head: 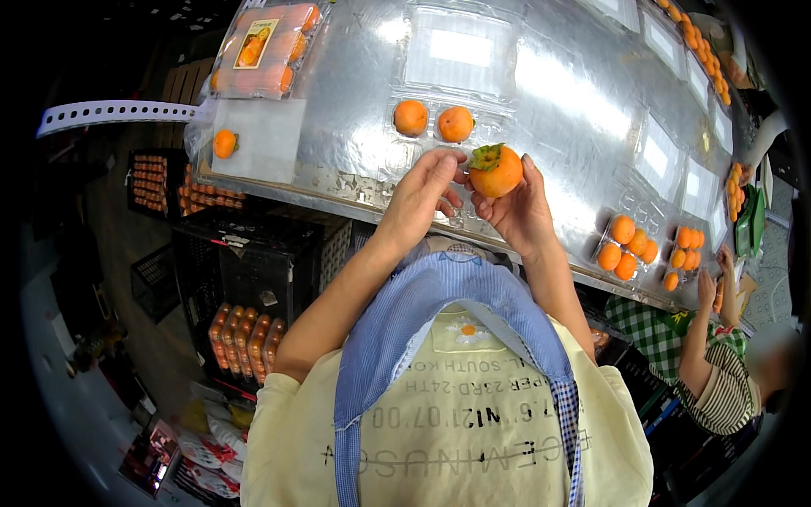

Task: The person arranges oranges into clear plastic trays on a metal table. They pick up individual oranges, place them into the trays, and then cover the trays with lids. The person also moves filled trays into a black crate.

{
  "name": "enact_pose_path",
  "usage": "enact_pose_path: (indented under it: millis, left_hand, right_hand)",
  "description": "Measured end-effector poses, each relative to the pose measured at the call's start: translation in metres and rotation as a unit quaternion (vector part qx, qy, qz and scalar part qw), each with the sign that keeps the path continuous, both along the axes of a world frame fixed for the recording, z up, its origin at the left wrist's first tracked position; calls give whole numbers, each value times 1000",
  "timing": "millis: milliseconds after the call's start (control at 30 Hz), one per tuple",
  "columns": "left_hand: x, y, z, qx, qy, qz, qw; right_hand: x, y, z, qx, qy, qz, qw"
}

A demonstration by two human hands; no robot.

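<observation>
A persimmon [497, 172] with a green leafy calyx is held up in my right hand [521, 215], its calyx turned toward the upper left. My left hand [421, 193] is close beside it, fingers apart and slightly curled; whether a fingertip touches the fruit is hard to tell. Behind my hands lies an opened clear plastic clamshell [459, 57], lid laid back with a white label on it. Two persimmons, one on the left [410, 118] and one on the right [455, 123], sit in its far row of cups. My hands partly hide its near cups.
Filled persimmon packs [266, 54] and a loose persimmon [225, 144] lie at the left end of the metal table [345, 146]. Part-filled trays [624, 247] stand to the right, near a co-worker's hands [716, 285]. Black crates [244, 266] with packed fruit stand below left.
</observation>
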State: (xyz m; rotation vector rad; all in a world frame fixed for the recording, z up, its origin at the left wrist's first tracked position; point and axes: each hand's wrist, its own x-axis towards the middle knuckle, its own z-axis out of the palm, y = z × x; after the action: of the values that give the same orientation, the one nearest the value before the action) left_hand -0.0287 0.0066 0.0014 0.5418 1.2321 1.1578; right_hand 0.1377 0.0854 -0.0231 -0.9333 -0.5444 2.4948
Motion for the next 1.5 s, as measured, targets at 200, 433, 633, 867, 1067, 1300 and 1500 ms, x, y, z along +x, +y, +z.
enact_pose_path:
  millis: [200, 433, 633, 867, 1067, 1300, 1500]
  left_hand:
    - [2, -1, -4, 7, -6, 12, 1000]
    - [7, 0, 5, 133, 188, -29, 973]
    - [3, -3, -7, 85, 26, -3, 996]
    - [4, -7, -14, 46, -51, 47, 997]
    - [1, -6, -8, 10, -74, 20, 997]
    - [1, -9, -16, 6, -64, 19, 998]
    - [2, -8, -11, -19, -46, 55, 997]
  right_hand:
    - [-3, -1, 2, 8, -23, -3, 1000]
    - [-8, -4, 9, 69, -135, 35, 988]
    - [2, -4, 6, 211, -219, 102, 947]
    - [-4, -3, 26, 533, -234, 122, 804]
    - [3, -1, 11, 424, -181, 112, 880]
    - [5, -2, 4, 422, -204, 123, 875]
    - [14, 12, -7, 482, -254, 123, 829]
